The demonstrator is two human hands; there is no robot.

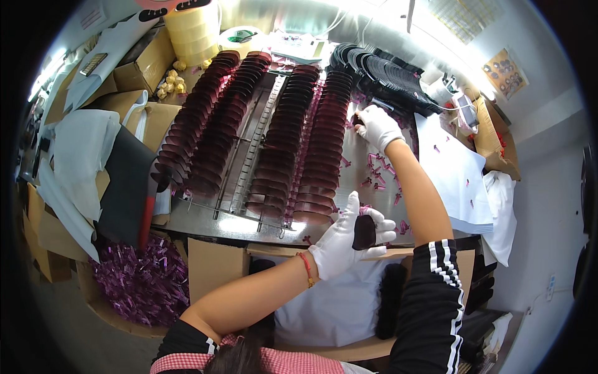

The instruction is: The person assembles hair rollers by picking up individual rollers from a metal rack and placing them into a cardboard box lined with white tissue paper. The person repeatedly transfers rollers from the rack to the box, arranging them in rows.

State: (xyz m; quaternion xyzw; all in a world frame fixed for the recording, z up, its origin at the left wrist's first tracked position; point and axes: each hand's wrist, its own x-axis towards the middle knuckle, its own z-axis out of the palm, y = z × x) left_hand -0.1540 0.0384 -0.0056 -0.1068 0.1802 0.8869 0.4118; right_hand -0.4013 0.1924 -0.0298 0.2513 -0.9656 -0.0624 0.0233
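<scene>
Lens [364, 233] in gloved left hand [337, 250]

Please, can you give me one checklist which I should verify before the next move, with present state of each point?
1. Left hand gloved, with a dark lens in it: ok.
2. Right hand gloved: ok.
3. What the right fingertips hold, if anything: cannot tell.
4. Dark reddish plates arranged in rows: ok.
5. Small pink pieces gathered together on the metal table: not ok, they lie scattered.
6. White sheets free of pink pieces: not ok, several lie there.
</scene>
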